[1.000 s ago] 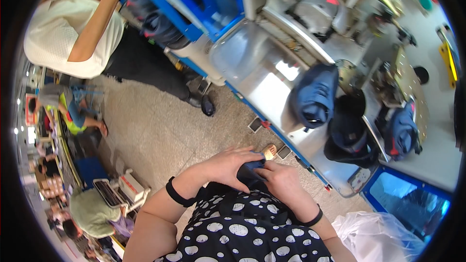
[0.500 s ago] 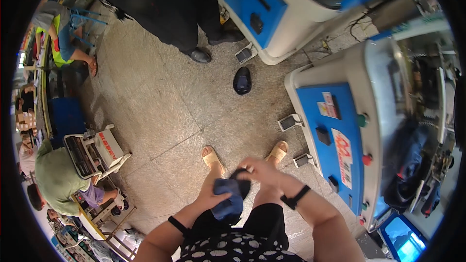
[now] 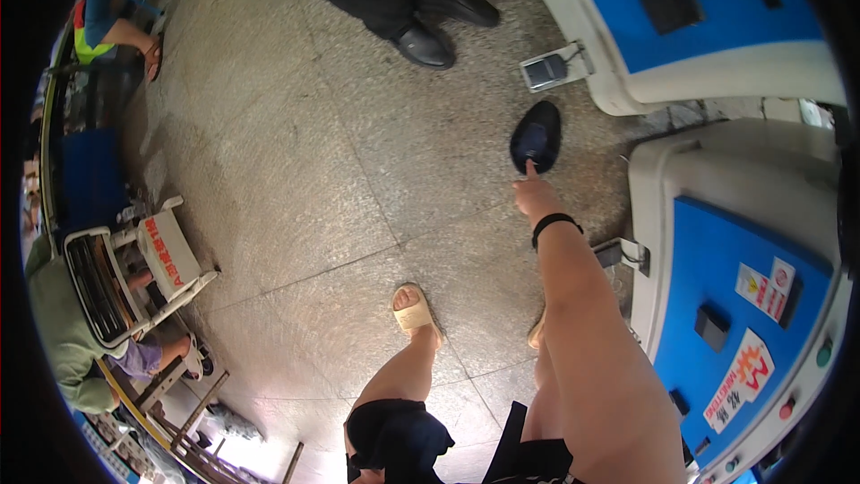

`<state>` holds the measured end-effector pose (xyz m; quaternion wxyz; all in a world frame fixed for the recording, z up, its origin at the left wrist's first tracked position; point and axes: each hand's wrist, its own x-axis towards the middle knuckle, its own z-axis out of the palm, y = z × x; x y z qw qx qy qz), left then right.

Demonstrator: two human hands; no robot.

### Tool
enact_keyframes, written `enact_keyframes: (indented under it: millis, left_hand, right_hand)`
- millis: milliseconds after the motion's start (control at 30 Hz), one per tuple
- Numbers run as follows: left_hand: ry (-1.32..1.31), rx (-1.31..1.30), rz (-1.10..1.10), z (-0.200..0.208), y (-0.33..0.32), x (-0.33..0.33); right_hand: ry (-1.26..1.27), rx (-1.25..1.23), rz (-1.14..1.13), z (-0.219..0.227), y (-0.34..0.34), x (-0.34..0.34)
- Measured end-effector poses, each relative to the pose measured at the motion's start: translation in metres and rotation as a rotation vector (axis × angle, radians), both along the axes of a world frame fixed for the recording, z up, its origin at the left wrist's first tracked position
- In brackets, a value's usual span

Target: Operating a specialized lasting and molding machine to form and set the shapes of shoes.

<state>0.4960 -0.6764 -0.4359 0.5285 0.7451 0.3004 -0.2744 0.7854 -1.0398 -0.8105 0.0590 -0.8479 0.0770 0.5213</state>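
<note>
"Arm (image 3: 596, 341), bare, stretched low: why?"
"Presumably because the dark-blue, oval, shoe-like piece (image 3: 536, 133) lies on speckled grey stone floor (image 3: 269, 170). Right hand (image 3: 536, 195) lays one finger on its near end; grasp unclear."
"Left hand (image 3: 368, 477)?"
"Cropped; can't tell."

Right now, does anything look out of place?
Yes: a dark shoe-shaped piece lies on the floor near a foot pedal, odd because it might get trodden on. The right hand is at its edge.
</note>
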Motion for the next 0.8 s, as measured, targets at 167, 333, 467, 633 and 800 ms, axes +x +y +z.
enact_keyframes:
  millis: [167, 333, 467, 633, 800]
  left_hand:
    - [0.007, 0.047, -0.059, -0.012, 0.008, 0.009]
    - [-0.095, 0.080, -0.205, -0.033, 0.001, 0.013]
    - [0.030, 0.113, -0.142, -0.033, -0.021, 0.033]
    - [0.055, -0.154, -0.125, 0.026, -0.087, 0.077]
    - [0.159, -0.559, -0.236, 0.153, -0.198, 0.147]
  right_hand:
    - [-0.358, 0.055, -0.148, -0.042, 0.003, -0.031]
    - [-0.681, 0.388, -1.060, 0.079, 0.009, -0.091]
    - [-0.627, 1.018, -1.394, 0.299, -0.011, -0.160]
    - [-0.693, 1.048, -1.408, 0.551, -0.073, -0.227]
    - [-0.918, 1.095, -1.594, 0.684, -0.124, -0.293]
